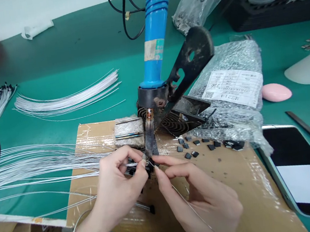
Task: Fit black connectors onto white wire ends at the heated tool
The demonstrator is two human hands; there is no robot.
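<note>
A soldering iron (156,28) with a blue handle stands clamped, its dark tip (150,137) pointing down. Just below the tip, my left hand (124,183) pinches a small part between thumb and index finger; the fingertips mostly hide it. Thin silvery solder wire (187,203) runs under my right hand (201,193), whose thumb and index finger hold its end by the tip. A bundle of white wires (49,164) reaches in from the left behind my left hand. Dark connector pieces lie partly hidden beneath my fingers.
Cardboard (232,182) covers the work spot, with small black pieces (187,156) scattered on it. A metal stand arm (192,56) leans beside the iron, near a black fan (176,119). A phone (308,172) lies right; a bubble-wrap bag (231,79) sits behind. More white wires (69,98) lie back left.
</note>
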